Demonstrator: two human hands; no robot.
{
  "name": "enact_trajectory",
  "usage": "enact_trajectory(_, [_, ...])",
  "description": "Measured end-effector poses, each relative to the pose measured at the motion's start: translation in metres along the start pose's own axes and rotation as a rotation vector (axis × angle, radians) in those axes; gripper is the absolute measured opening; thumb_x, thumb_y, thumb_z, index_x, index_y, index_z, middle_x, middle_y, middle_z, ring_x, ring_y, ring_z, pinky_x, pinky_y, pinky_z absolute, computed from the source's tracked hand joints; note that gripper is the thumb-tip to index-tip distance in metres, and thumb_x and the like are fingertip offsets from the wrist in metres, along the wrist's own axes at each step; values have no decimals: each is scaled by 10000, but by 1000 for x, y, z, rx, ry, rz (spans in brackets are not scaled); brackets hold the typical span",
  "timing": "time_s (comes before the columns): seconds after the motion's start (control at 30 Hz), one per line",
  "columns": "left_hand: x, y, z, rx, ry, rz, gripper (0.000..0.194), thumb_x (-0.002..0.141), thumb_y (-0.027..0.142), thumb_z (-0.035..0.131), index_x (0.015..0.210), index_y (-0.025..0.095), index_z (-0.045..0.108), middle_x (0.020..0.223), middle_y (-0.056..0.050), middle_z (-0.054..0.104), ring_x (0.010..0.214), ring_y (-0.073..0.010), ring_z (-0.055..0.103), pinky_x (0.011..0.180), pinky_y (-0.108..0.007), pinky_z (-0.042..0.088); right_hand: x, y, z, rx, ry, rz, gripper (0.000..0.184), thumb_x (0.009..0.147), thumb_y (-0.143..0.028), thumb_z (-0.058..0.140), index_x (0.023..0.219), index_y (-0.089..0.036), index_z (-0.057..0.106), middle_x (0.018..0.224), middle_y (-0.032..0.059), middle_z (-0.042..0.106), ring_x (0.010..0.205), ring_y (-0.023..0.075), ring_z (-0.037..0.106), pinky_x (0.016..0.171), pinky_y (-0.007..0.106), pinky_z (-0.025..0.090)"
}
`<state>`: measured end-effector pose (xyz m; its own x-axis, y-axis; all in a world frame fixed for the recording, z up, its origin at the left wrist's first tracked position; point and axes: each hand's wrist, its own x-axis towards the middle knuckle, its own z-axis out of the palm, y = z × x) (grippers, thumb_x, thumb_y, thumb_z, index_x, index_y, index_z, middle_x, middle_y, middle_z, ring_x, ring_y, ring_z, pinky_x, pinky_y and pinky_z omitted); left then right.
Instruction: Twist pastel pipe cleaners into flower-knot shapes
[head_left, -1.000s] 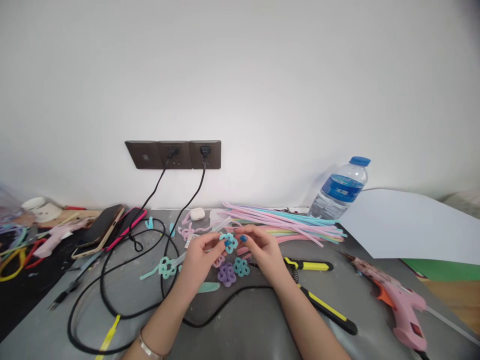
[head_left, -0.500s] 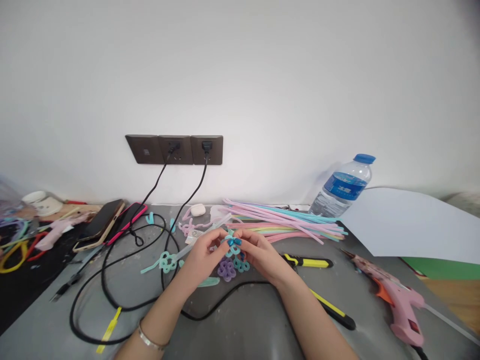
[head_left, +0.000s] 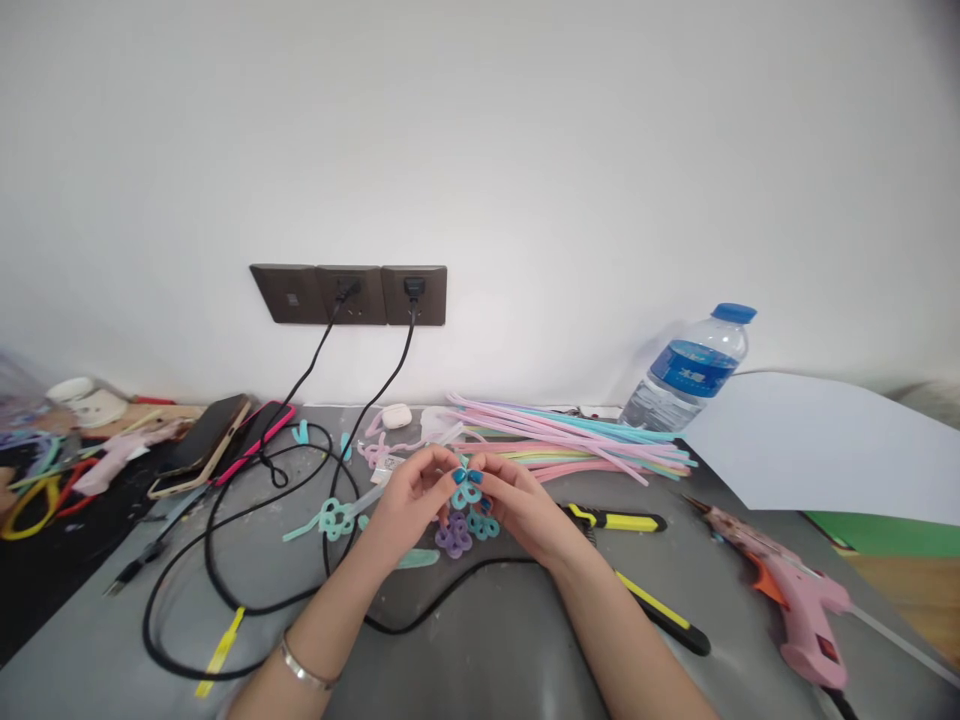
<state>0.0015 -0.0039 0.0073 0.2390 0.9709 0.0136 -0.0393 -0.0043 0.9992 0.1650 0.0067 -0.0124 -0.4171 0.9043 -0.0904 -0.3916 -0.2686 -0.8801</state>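
"White wall (head_left: 525, 150) is filling the upper part of the frame, and a gray surface (head_left: 495, 650) is spreading across the lower part. Where is the looped flower resting?"

"That turquoise looped flower (head_left: 466, 494) is being held just below the frame's center, between both hands, showing a little higher than a purple flower (head_left: 454, 537) that is lying on the surface."

"Which way is it pointing?"

"Its visible loops are hanging toward the bottom of the frame, while a small tip is poking up above the thumbnails. What is showing is running close to upright along its long axis; fingers are covering the rest, so I cannot tell its full outline."

"And the hands?"

"The left hand (head_left: 416, 505) is pinching it from the left, thumb against fingers. The right hand (head_left: 521, 505) is pinching from the right, and the blue-nailed thumbs are almost meeting over it."

"How is it looking?"

"Soft and fuzzy; its rounded petals are forming little rings. A teal flower (head_left: 484, 525) is lying just right of the purple one, and pastel stems (head_left: 570, 440) are fanning out toward the bottle (head_left: 690, 367)."
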Motion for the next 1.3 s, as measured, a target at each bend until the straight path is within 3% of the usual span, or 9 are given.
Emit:
enact_trajectory(0.3, [0, -10, 5, -163, 87, 2, 282, 810, 441, 679, 837, 178, 583, 712, 26, 557, 597, -102, 518, 531, -195, 461, -3, -1, 17, 262, 5, 21, 278, 691, -360, 835, 762, -206, 615, 696, -27, 550, 631, 113, 475, 593, 227, 364])
enact_trajectory(0.47, [0, -8, 1, -82, 112, 71, 210, 851, 377, 642, 835, 174, 593, 724, 27, 546, 634, -97, 501, 569, -182, 417, -3, 4, 20, 355, 20, 51, 295, 664, -337, 854, 780, -207, 615, 674, -42, 522, 574, 87, 415, 549, 208, 343])
enact_trajectory(0.63, [0, 1, -5, 134, 11, 131, 89, 839, 253, 610, 802, 172, 600, 723, 24, 562, 647, -107, 513, 567, -189, 398, -2, 2, 8, 183, -29, 107, 314, 727, -412, 797, 695, -167, 603, 614, -40, 470, 531, 84, 387, 507, 232, 294])
enact_trajectory(0.8, [0, 1, -6, 198, -43, 108, 56, 827, 219, 599, 802, 170, 612, 704, 21, 567, 633, -111, 502, 551, -197, 387, -4, -7, -1, 17, -60, 178, 301, 686, -365, 822, 680, -154, 608, 593, -57, 457, 499, 64, 350, 504, 238, 238])
enact_trajectory(0.97, [0, 0, -7, 149, -76, 63, 120, 834, 280, 608, 818, 161, 611, 658, 32, 537, 584, -100, 471, 526, -195, 373, -4, -8, 7, 120, -7, 148, 299, 629, -338, 849, 682, -164, 613, 606, -50, 502, 547, 77, 396, 537, 224, 279])
enact_trajectory(1.3, [1, 0, -3, 70, 17, 82, 220, 824, 378, 633, 829, 160, 609, 707, 13, 555, 618, -112, 488, 559, -207, 396, -3, -2, 20, 236, 73, 64, 272, 643, -325, 839, 661, -176, 611, 625, -39, 493, 583, 95, 407, 558, 214, 334])
